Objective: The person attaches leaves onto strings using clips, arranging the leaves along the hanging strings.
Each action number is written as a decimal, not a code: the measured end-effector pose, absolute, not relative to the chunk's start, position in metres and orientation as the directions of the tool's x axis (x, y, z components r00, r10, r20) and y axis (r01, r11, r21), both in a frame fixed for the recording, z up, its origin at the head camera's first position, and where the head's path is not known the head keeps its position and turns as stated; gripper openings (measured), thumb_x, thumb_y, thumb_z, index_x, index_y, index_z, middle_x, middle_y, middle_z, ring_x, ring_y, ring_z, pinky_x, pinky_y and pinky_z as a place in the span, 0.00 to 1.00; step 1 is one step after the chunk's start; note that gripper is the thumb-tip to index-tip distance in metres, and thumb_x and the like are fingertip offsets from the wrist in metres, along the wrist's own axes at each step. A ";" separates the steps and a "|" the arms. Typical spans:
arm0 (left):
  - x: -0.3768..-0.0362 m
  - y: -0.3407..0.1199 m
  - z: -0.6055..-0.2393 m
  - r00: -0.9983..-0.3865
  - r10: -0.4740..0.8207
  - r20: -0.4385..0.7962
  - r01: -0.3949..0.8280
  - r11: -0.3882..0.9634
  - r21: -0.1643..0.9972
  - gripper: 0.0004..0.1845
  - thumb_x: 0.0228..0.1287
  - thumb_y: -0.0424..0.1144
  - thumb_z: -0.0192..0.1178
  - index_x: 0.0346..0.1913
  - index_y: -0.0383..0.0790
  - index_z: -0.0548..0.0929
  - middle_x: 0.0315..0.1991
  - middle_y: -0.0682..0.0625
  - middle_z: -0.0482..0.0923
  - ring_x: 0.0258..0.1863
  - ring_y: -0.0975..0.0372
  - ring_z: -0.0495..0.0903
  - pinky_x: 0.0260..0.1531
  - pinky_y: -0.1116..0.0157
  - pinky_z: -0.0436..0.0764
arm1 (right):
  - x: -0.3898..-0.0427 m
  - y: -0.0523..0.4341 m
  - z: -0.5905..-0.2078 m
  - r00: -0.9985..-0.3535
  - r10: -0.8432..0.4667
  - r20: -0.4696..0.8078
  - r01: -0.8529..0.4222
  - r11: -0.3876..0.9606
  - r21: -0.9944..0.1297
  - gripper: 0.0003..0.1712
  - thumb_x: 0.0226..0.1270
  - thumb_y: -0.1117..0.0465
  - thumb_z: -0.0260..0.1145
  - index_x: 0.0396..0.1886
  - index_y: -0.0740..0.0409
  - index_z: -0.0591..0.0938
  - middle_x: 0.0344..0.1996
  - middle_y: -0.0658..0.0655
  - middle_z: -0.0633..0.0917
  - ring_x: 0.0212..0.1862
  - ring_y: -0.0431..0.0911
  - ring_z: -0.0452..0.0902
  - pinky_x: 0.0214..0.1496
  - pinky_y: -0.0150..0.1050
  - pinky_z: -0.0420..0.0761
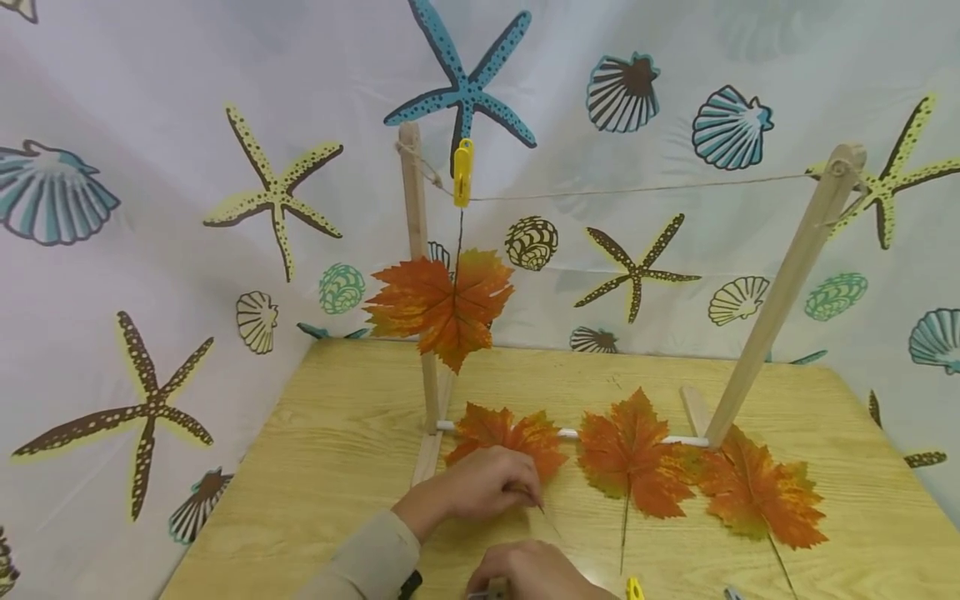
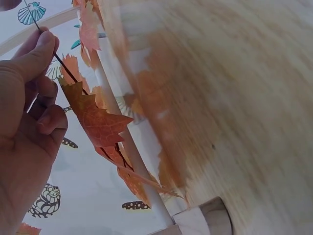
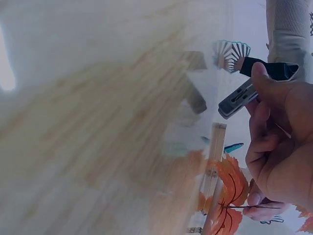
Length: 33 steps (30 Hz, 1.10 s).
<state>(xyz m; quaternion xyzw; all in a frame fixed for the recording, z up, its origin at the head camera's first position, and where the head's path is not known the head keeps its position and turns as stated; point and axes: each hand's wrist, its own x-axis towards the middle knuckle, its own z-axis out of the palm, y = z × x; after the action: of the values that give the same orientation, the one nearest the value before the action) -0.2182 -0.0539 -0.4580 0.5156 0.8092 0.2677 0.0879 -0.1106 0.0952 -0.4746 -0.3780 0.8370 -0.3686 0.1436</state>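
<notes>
My left hand (image 1: 487,483) pinches the thin dark stem (image 2: 66,67) of an orange artificial maple leaf (image 1: 517,442) between thumb and fingers. That leaf lies over the white bar at the frame's foot, partly hidden by the hand. Nearer the front, my right hand (image 1: 536,571) grips a grey clothespin (image 3: 237,100) between thumb and fingers. Another maple leaf (image 1: 450,304) hangs by its stem from a yellow clothespin (image 1: 462,173) on the string (image 1: 637,190). Two more maple leaves, one in the middle (image 1: 633,458) and one at the right (image 1: 761,492), lie with stems toward me.
A wooden post (image 1: 415,192) stands at left and a leaning one (image 1: 787,292) at right, the string tied between them. The white bar (image 1: 682,440) joins their feet. A yellow clothespin (image 1: 634,588) and a grey one (image 1: 732,593) lie at the table's front. Patterned cloth (image 1: 562,308) hangs behind.
</notes>
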 end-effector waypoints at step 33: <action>-0.221 -0.035 -0.403 -0.688 0.696 0.205 0.573 0.348 0.742 0.06 0.67 0.39 0.66 0.42 0.52 0.91 0.34 0.57 0.85 0.17 0.68 0.59 0.23 0.73 0.64 | -0.120 0.113 -0.462 -0.715 -0.694 0.082 -0.337 0.239 -0.911 0.12 0.67 0.59 0.69 0.44 0.63 0.89 0.35 0.58 0.88 0.34 0.29 0.78 0.34 0.27 0.81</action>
<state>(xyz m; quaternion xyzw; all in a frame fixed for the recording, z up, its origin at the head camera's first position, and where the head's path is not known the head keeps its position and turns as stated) -0.2206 -0.0355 -0.4026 0.3880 0.8176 0.4191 0.0735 -0.1201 0.1130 -0.4621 -0.3355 0.7681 -0.5174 0.1727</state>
